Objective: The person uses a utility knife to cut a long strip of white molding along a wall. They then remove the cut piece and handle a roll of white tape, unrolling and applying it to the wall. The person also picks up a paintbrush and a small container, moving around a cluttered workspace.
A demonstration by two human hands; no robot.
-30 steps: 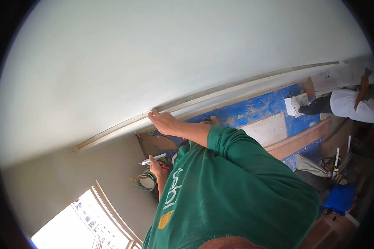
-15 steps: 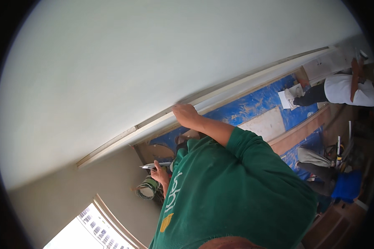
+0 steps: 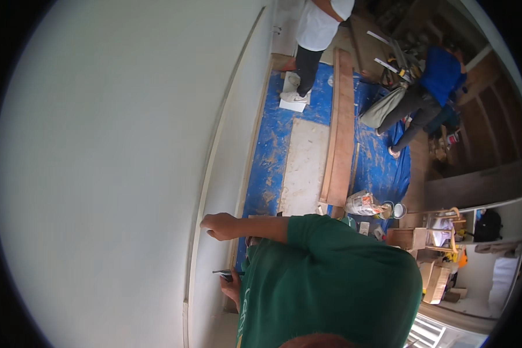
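Note:
My right hand (image 3: 221, 227) is closed and rests against a long pale trim strip (image 3: 202, 200) along a smooth whitish surface (image 3: 110, 174). Whatever its fingers grip, if anything, is hidden. Lower down, close to the trim and beside my green shirt (image 3: 336, 278), my left hand (image 3: 230, 285) is wrapped around a flat, thin-bladed tool (image 3: 221, 272). That tool appears nearly edge-on, and its exact kind cannot be made out.
Dirty blue sheeting (image 3: 267, 168) covers the floor, with a pale board (image 3: 303, 165) and a long brown plank (image 3: 340, 127) on it. Two co-workers, one in a white shirt (image 3: 320, 26), one in blue (image 3: 441, 72), stand beyond. A white bag (image 3: 361, 203) sits near buckets (image 3: 399, 210).
The view has turned, so the trim now runs nearly upright and more of the room shows on the right. My right hand stays at the trim; the left still holds the tool.

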